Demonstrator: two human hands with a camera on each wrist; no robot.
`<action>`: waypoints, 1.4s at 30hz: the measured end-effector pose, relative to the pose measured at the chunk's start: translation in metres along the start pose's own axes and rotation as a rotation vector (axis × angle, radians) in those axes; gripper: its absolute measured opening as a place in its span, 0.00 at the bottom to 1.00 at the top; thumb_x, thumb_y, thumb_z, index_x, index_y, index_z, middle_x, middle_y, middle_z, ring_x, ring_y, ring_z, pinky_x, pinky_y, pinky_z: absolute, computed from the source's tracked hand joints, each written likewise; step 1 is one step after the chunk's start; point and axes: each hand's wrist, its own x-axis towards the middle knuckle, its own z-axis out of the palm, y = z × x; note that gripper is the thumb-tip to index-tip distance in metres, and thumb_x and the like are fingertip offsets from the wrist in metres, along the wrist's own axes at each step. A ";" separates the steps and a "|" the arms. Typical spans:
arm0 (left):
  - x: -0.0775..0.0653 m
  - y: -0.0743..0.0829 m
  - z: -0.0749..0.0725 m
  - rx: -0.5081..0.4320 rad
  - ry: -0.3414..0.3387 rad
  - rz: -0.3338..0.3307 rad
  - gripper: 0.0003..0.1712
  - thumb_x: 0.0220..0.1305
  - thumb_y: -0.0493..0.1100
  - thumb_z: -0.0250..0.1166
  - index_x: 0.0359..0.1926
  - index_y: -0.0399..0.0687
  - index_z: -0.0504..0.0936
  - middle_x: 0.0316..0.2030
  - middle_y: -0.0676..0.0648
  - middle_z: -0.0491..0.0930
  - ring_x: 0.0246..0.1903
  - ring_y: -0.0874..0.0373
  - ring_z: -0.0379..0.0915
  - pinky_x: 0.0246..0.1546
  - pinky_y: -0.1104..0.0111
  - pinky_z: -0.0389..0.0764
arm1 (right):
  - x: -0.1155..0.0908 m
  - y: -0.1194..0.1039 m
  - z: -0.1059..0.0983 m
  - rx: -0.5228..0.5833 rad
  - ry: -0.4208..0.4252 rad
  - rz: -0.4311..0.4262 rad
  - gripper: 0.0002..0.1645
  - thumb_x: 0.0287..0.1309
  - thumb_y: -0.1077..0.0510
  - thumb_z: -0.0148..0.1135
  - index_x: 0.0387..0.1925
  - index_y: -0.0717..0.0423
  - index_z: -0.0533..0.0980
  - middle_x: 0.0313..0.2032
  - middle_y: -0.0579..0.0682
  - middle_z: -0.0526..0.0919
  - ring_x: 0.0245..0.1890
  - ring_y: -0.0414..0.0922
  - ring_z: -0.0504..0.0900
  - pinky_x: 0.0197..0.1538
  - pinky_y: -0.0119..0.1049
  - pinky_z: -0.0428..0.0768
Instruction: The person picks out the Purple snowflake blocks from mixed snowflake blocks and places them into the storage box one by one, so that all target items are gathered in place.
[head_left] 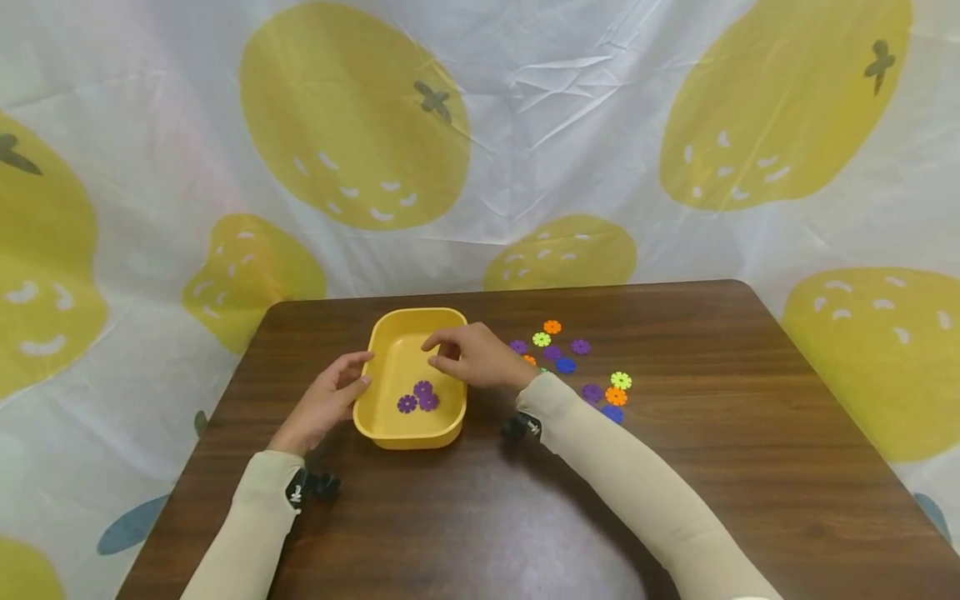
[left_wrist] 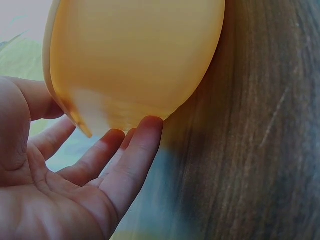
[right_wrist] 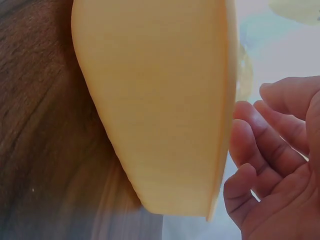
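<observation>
A yellow plastic tub (head_left: 409, 437) stands on the table, with three purple flower-shaped discs (head_left: 423, 389) lying on its floor near the front. My left hand (head_left: 322, 406) holds the tub's left side; the thumb lies at the rim and the fingertips (left_wrist: 149, 125) are against the outer wall. Over the tub's right rim reaches my right hand (head_left: 480, 357), its fingers loosely bent above the inside. In the right wrist view its thumb and fingers (right_wrist: 245, 135) stand apart, with nothing seen between them.
To the right of the tub lie several loose discs: orange (head_left: 552, 327), yellow-green (head_left: 621, 380), purple (head_left: 581, 346) and blue (head_left: 612, 413). The right forearm partly covers that group. A brown wooden table (head_left: 750, 433) ends at a fruit-print curtain (head_left: 525, 125) behind.
</observation>
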 end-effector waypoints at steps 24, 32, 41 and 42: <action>-0.001 -0.003 -0.001 -0.006 0.007 0.006 0.30 0.83 0.46 0.57 0.80 0.52 0.63 0.69 0.31 0.70 0.62 0.37 0.78 0.54 0.53 0.89 | -0.046 0.017 -0.048 0.139 0.159 0.084 0.12 0.73 0.50 0.66 0.52 0.47 0.85 0.39 0.42 0.90 0.35 0.40 0.85 0.39 0.35 0.84; -0.002 -0.002 -0.002 0.018 0.010 -0.005 0.31 0.83 0.47 0.57 0.80 0.53 0.62 0.70 0.32 0.69 0.63 0.37 0.78 0.56 0.54 0.88 | -0.069 0.032 -0.063 0.177 0.208 0.159 0.12 0.73 0.49 0.65 0.53 0.45 0.85 0.37 0.44 0.90 0.31 0.44 0.86 0.34 0.38 0.85; -0.002 -0.008 -0.002 -0.015 0.004 0.002 0.30 0.83 0.45 0.56 0.80 0.51 0.62 0.70 0.31 0.69 0.62 0.36 0.78 0.53 0.53 0.89 | -0.092 0.058 -0.070 0.160 0.258 0.241 0.11 0.73 0.50 0.65 0.52 0.46 0.84 0.38 0.54 0.91 0.32 0.51 0.83 0.34 0.38 0.80; -0.003 -0.008 -0.002 -0.012 0.005 0.002 0.30 0.83 0.45 0.56 0.80 0.51 0.62 0.70 0.31 0.69 0.62 0.36 0.78 0.53 0.53 0.89 | -0.094 0.062 -0.072 0.153 0.264 0.246 0.11 0.73 0.50 0.65 0.52 0.46 0.85 0.39 0.55 0.91 0.33 0.51 0.84 0.35 0.38 0.80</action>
